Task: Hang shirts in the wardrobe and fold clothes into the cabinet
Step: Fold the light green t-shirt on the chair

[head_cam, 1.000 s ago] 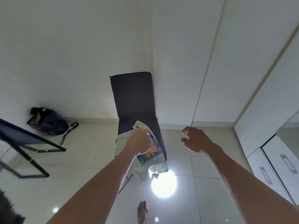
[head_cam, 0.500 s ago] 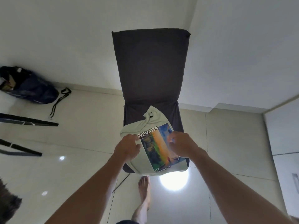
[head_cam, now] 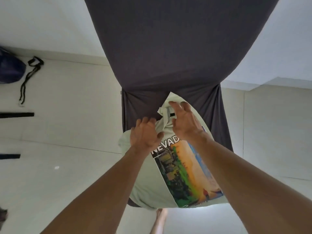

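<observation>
A pale green T-shirt (head_cam: 146, 179) with a colourful "NEVADA" print lies face up on the seat of a chair with a dark grey cover (head_cam: 168, 48). Its collar points toward the chair back. My left hand (head_cam: 145, 134) rests flat on the shirt's upper left part, with the fingers reaching its far edge. My right hand (head_cam: 185, 122) hovers over the collar with fingers spread and loosely bent, holding nothing that I can see. Both forearms stretch across the lower part of the shirt.
A dark blue bag (head_cam: 10, 70) with a black strap (head_cam: 28, 76) lies on the pale tiled floor at the left, near black frame bars (head_cam: 16, 114). A bare foot (head_cam: 160, 220) shows below the seat's front edge. White walls stand behind the chair.
The shirt went from hanging in my left hand to lying flat on the chair seat. Both hands have moved up from the print to the collar area, and the view has come much closer.
</observation>
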A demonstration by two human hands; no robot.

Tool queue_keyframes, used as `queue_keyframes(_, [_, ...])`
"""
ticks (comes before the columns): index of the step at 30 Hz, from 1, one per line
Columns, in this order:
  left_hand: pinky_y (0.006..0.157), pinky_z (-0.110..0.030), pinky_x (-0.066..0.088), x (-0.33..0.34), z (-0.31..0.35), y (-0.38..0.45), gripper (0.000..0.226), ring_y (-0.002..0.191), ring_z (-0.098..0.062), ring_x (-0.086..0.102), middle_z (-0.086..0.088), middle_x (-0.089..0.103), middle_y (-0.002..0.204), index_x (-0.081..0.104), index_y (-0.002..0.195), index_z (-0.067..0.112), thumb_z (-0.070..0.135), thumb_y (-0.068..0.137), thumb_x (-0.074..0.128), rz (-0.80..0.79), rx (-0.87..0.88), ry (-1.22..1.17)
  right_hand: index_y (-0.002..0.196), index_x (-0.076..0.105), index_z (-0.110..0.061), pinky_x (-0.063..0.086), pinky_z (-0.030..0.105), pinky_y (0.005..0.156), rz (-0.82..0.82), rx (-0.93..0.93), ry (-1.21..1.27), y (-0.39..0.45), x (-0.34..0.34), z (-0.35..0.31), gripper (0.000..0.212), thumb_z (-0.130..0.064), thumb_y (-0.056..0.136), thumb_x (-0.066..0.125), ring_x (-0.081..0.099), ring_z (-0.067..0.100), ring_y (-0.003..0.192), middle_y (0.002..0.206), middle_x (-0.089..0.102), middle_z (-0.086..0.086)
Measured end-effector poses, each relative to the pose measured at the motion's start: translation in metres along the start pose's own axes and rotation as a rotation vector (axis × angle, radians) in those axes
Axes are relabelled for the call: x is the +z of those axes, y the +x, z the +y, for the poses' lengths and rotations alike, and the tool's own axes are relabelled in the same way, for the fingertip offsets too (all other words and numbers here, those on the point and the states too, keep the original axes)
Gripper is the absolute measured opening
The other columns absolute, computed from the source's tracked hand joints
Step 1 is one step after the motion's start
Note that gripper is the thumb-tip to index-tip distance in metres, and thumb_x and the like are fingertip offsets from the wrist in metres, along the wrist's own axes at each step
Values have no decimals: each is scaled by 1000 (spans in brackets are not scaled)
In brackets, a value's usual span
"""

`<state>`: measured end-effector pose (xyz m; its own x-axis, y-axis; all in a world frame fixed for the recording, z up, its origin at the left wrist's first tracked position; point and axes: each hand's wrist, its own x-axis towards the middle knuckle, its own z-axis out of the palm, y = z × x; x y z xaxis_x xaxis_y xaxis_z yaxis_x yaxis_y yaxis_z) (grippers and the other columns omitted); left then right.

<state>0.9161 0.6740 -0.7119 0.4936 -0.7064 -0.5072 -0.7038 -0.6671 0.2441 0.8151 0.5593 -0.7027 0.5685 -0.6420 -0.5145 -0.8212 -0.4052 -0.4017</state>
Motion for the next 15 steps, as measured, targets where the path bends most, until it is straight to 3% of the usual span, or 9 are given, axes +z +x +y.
queue_keyframes(3, [94,-45,43,13,-2,15,39,119,-27,48,-3,55,124,57,124,21,42,91,57,73,63,71,146,33,-42,50,46,94,13,-54,-101,23,15,5,69,-7,91,57,43,32,127,145,34,1])
queue_keyframes(7, [92,-43,40,14,-8,21,26,108,-29,57,-8,66,111,62,108,15,33,96,48,93,77,-30,123,57,-29,50,41,84,104,-38,-56,30,20,6,35,-12,92,59,57,30,115,126,53,1])
queue_keyframes(10, [83,-46,44,10,-12,8,21,97,-43,61,-21,69,101,55,97,10,25,100,40,73,9,-233,112,60,-25,50,38,79,114,-14,64,12,12,5,21,-18,92,60,63,32,103,117,60,3])
queue_keyframes(12, [73,-43,44,2,-10,-10,20,90,-44,62,-22,66,93,49,92,12,24,103,36,74,-4,-375,117,52,-29,48,38,74,115,-84,97,-10,-1,4,29,-17,91,57,63,33,96,111,62,4])
queue_keyframes(15, [65,-35,40,-18,1,-42,24,77,-34,59,-10,61,79,53,85,10,19,101,38,94,13,-492,137,36,-46,51,39,79,-51,-193,37,-52,-27,0,61,-13,88,50,62,29,97,115,60,3])
